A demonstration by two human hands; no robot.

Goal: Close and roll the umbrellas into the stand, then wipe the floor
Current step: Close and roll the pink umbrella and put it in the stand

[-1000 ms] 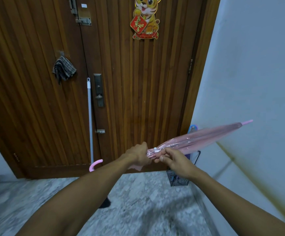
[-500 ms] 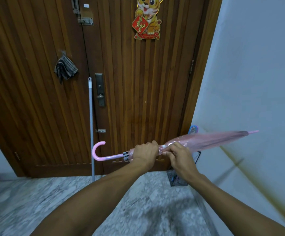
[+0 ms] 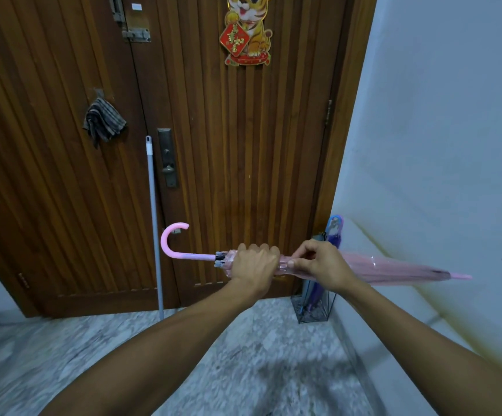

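**mopfan22:** So where was the pink umbrella (image 3: 393,267) at that point? In the stand already?

**hallway_guy:** Nope, it was up in the air, held roughly level in front of the wooden door (image 3: 243,145). Canopy folded shut, hooked handle (image 3: 171,241) pointing left with the curl up, tip out to the right against the pale wall (image 3: 454,115).

**mopfan22:** And the hands?

**hallway_guy:** Left hand (image 3: 254,265) was wrapped in a full fist around the canopy near the handle end, just past the dark rib ends. Right hand (image 3: 318,264) sat just beside it, fingertips (image 3: 291,263) pinched on the plastic there. Couldn't make out if it was a strap or just a fold, too small to tell.

**mopfan22:** Stand?

**hallway_guy:** Wire umbrella stand (image 3: 315,307) was on the marble floor (image 3: 123,355) in the corner between door and wall, below and behind the right hand. A purple umbrella (image 3: 333,232) was already standing in it, handle up.

**mopfan22:** Anything to wipe with?

**hallway_guy:** A grey mop pole (image 3: 155,220) leaned upright against the door left of the pink handle, and a striped cloth (image 3: 104,121) hung on a hook higher up. Tiger decoration (image 3: 246,28) at the top too.
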